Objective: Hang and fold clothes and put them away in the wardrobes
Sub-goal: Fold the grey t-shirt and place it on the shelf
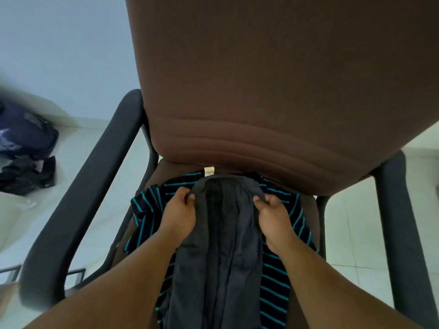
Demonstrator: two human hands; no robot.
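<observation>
Soft, even daylight fills the view, brightest on the pale floor (356, 233) and wall (59, 43), with no hard glare. The chair back (273, 79) looms dim and brown. Wide-angle bending bows the armrests (78, 186) outward, and the left edge smears into blur (the dark bundle (26, 136) there especially).

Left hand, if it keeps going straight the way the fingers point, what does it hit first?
Likely the brown backrest. The left hand, pinching the grey garment, points up-frame across the striped shirt. Depth is unclear.

Both hands (179, 213) (273, 218) forward — fingers pinched
</observation>
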